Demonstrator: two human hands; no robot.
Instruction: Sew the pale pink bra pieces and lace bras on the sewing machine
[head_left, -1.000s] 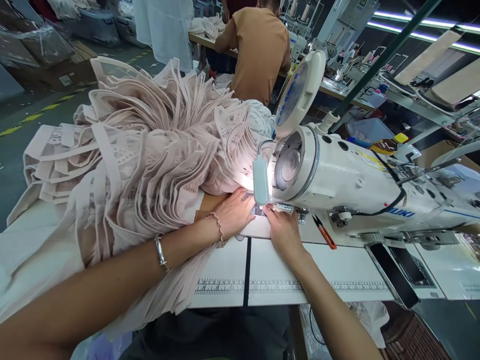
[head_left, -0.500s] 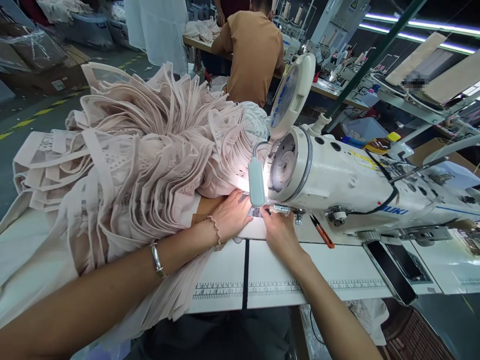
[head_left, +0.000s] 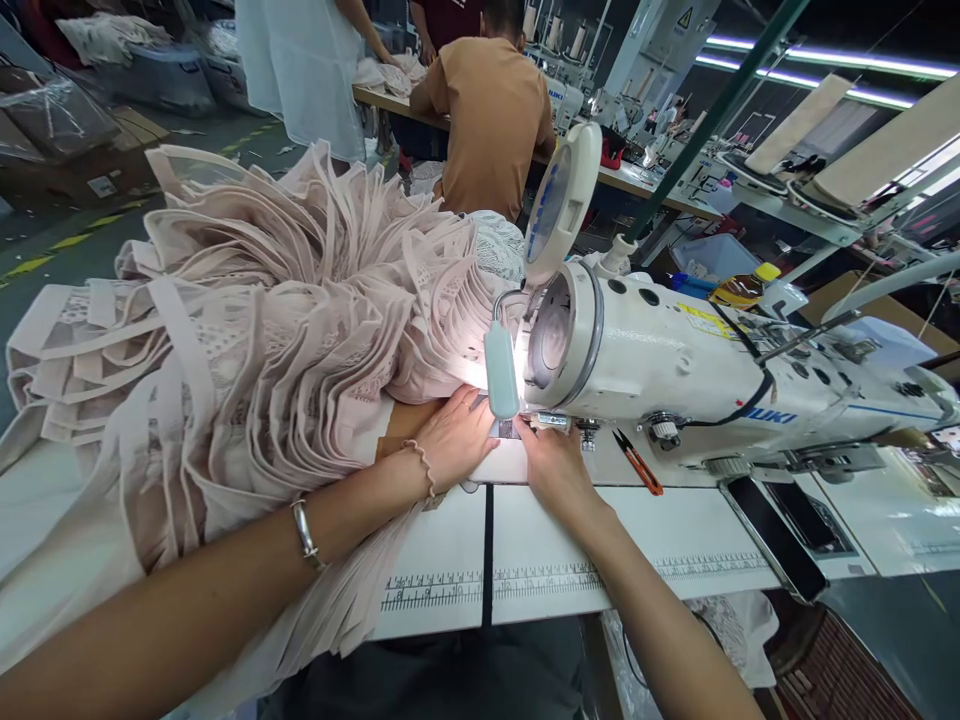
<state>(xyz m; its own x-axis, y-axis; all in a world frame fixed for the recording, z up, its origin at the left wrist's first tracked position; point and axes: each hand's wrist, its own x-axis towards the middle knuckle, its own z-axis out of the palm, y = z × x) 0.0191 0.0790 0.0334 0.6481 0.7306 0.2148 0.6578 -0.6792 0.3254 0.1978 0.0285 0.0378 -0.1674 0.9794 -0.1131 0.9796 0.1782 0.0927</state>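
Along the front edge of the tabletop (head_left: 442, 525), a printed ruler scale (head_left: 540, 580) was noted; beyond it, the left hand (head_left: 459, 440) and right hand (head_left: 556, 468) were placed at the needle end of the sewing machine (head_left: 660, 345), partly hidden, and whether either was open or closed on fabric could not be determined. Orange-handled snips (head_left: 641, 467) were found beside the machine, and pale pink garments (head_left: 300, 340) were heaped on the tabletop to its left. Farther off, a person in a brown shirt (head_left: 491, 115) was seen from behind.
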